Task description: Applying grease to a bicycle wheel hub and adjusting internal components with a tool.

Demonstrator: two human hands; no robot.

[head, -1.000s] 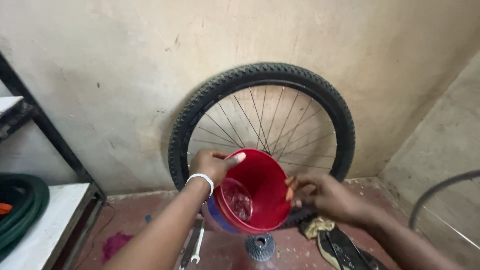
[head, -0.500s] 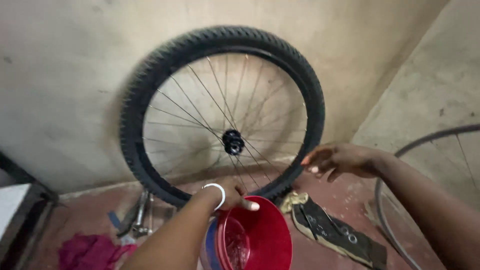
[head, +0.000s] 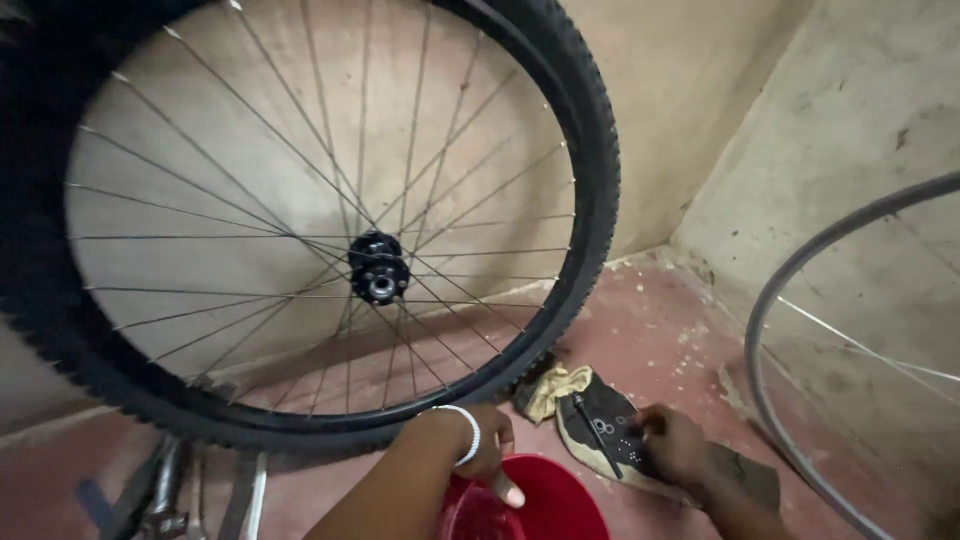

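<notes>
Down low, my left hand (head: 480, 445), a white band at the wrist, has its fingers curled over the rim of the round red plastic bucket (head: 540, 505), thumb pointing down inside; that closed grip on the near rim steadies the bucket where it sits on the reddish concrete floor (head: 650, 330), at the bottom edge of my view. My right hand (head: 672, 445) reaches out to the flat black pouch with a zip and pale dots (head: 605, 430), fingers bent onto its edge; I cannot tell whether they actually pinch it. A crumpled yellowish rag (head: 552, 388) lies touching the pouch. Behind, the large spoked bicycle wheel with knobby black tyre (head: 330, 240) leans against the stained wall so it stays upright. A bare metal rim (head: 790, 300) stands at right, metal tools (head: 165, 490) at left.
</notes>
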